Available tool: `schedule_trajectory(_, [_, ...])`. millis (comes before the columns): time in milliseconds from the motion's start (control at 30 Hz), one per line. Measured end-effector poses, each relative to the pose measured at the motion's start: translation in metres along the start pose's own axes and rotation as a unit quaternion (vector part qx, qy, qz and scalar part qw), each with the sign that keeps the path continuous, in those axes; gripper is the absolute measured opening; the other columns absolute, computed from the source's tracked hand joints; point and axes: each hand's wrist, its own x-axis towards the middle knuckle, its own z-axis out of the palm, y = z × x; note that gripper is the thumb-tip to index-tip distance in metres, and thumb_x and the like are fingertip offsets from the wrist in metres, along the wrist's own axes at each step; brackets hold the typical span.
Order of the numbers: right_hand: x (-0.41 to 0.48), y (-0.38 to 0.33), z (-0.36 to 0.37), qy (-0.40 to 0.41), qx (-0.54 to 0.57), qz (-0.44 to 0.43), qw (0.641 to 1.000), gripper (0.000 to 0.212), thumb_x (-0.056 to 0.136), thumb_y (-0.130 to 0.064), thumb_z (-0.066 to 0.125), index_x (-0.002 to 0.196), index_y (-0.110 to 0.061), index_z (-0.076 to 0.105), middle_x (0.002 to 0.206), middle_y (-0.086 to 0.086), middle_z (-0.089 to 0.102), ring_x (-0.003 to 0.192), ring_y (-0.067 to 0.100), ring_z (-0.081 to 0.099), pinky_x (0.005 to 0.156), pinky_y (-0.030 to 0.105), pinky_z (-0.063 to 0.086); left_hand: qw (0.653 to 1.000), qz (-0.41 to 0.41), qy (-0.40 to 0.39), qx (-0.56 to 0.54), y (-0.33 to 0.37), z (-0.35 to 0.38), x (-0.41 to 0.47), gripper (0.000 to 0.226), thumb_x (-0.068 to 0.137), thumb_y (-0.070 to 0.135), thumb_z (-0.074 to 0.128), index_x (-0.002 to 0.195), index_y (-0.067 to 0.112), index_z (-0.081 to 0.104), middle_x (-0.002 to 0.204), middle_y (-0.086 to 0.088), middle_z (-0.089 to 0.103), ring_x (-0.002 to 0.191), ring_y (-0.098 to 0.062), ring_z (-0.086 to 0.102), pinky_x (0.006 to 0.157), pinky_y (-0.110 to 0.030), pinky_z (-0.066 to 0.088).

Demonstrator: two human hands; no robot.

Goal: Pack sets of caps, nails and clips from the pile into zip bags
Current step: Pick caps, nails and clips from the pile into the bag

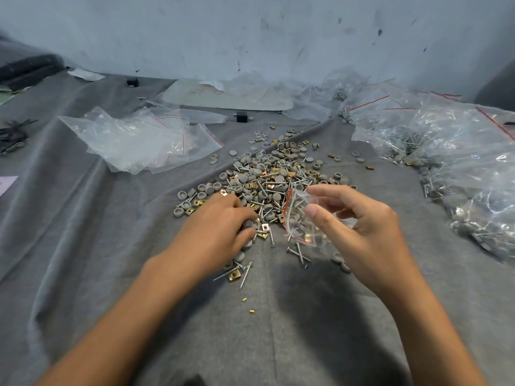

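A pile of grey round caps, silver nails and brass clips lies on the grey cloth in the middle. My left hand rests on the pile's near edge, fingers curled over grey caps and a clip. My right hand holds a small clear zip bag with a red strip just right of the pile; thumb and fingers pinch its mouth apart. Caps and a clip show inside the bag. Loose nails lie below it.
Empty zip bags lie heaped at the left. Filled bags are stacked along the right side. A grey board and small black blocks sit near the back wall. Black ties lie at the far left.
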Motion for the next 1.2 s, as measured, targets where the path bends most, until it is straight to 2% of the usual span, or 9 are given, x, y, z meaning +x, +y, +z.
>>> schedule_trajectory(133, [0.000, -0.001, 0.000, -0.002, 0.003, 0.002, 1.000, 0.024, 0.090, -0.035, 0.075, 0.114, -0.037, 0.074, 0.093, -0.022, 0.073, 0.097, 0.004, 0.068, 0.080, 0.014, 0.049, 0.999, 0.025, 0.022, 0.015, 0.005, 0.001, -0.001, 0.021, 0.095, 0.039, 0.062, 0.114, 0.031, 0.068, 0.103, 0.007, 0.061, 0.102, -0.018, 0.051, 0.090, -0.036, 0.043])
schedule_trajectory(300, [-0.001, -0.003, -0.001, -0.009, 0.000, 0.008, 1.000, 0.025, 0.089, -0.034, 0.076, 0.114, -0.034, 0.075, 0.092, -0.019, 0.073, 0.097, 0.007, 0.068, 0.085, 0.025, 0.052, 0.998, -0.007, 0.040, -0.040, 0.009, 0.002, 0.000, 0.009, 0.090, 0.035, 0.064, 0.097, 0.029, 0.065, 0.095, 0.012, 0.062, 0.095, -0.014, 0.050, 0.086, -0.037, 0.045])
schedule_trajectory(467, [-0.001, -0.004, -0.002, -0.014, -0.003, 0.012, 1.000, 0.025, 0.089, -0.036, 0.074, 0.114, -0.035, 0.075, 0.094, -0.019, 0.073, 0.099, 0.004, 0.068, 0.085, 0.023, 0.052, 0.994, -0.039, 0.071, -0.079, 0.011, 0.000, 0.001, 0.006, 0.090, 0.035, 0.063, 0.092, 0.029, 0.063, 0.088, 0.014, 0.062, 0.087, -0.011, 0.050, 0.081, -0.036, 0.043])
schedule_trajectory(533, [-0.001, -0.004, -0.002, -0.017, -0.008, 0.015, 1.000, 0.026, 0.089, -0.038, 0.073, 0.115, -0.036, 0.074, 0.095, -0.020, 0.073, 0.100, 0.003, 0.067, 0.086, 0.024, 0.052, 0.986, -0.043, 0.091, -0.132, 0.014, -0.004, 0.001, 0.005, 0.090, 0.035, 0.065, 0.090, 0.031, 0.063, 0.085, 0.015, 0.062, 0.083, -0.008, 0.055, 0.076, -0.034, 0.045])
schedule_trajectory(633, [-0.001, -0.005, 0.000, -0.018, -0.019, 0.014, 1.000, 0.026, 0.090, -0.037, 0.073, 0.116, -0.036, 0.074, 0.095, -0.019, 0.074, 0.100, 0.004, 0.067, 0.088, 0.030, 0.052, 0.961, -0.039, 0.111, -0.251, 0.023, -0.007, -0.002, 0.007, 0.089, 0.035, 0.071, 0.088, 0.032, 0.065, 0.075, 0.016, 0.062, 0.064, -0.002, 0.057, 0.061, -0.023, 0.042])
schedule_trajectory(767, [-0.001, -0.006, 0.003, -0.019, -0.021, 0.009, 1.000, 0.025, 0.090, -0.033, 0.074, 0.116, -0.033, 0.075, 0.096, -0.018, 0.074, 0.100, 0.006, 0.068, 0.089, 0.034, 0.052, 0.940, -0.005, 0.094, -0.329, 0.034, -0.002, -0.003, 0.008, 0.088, 0.035, 0.072, 0.091, 0.030, 0.066, 0.067, 0.016, 0.058, 0.059, -0.005, 0.050, 0.058, -0.026, 0.039])
schedule_trajectory(933, [-0.002, -0.006, 0.003, -0.025, -0.026, 0.008, 0.999, 0.026, 0.091, -0.035, 0.072, 0.117, -0.034, 0.074, 0.096, -0.019, 0.073, 0.101, 0.004, 0.067, 0.089, 0.032, 0.052, 0.945, -0.005, 0.077, -0.319, 0.033, 0.004, -0.002, 0.012, 0.085, 0.037, 0.078, 0.095, 0.037, 0.071, 0.087, 0.017, 0.057, 0.072, -0.005, 0.054, 0.068, -0.023, 0.041])
schedule_trajectory(1033, [-0.002, -0.006, 0.003, -0.027, -0.030, 0.009, 0.999, 0.027, 0.091, -0.038, 0.071, 0.117, -0.036, 0.073, 0.098, -0.020, 0.073, 0.102, 0.004, 0.066, 0.089, 0.033, 0.053, 0.943, -0.011, 0.076, -0.325, 0.032, 0.005, -0.001, 0.020, 0.084, 0.040, 0.078, 0.104, 0.042, 0.074, 0.088, 0.019, 0.057, 0.075, -0.007, 0.055, 0.070, -0.025, 0.045])
schedule_trajectory(1200, [-0.002, -0.005, 0.003, -0.030, -0.024, 0.009, 0.999, 0.026, 0.091, -0.036, 0.072, 0.118, -0.035, 0.073, 0.099, -0.017, 0.074, 0.103, 0.005, 0.067, 0.089, 0.031, 0.052, 0.931, 0.005, 0.074, -0.356, 0.035, 0.003, -0.002, 0.035, 0.083, 0.040, 0.078, 0.117, 0.038, 0.070, 0.090, 0.014, 0.068, 0.074, -0.010, 0.064, 0.069, -0.027, 0.052])
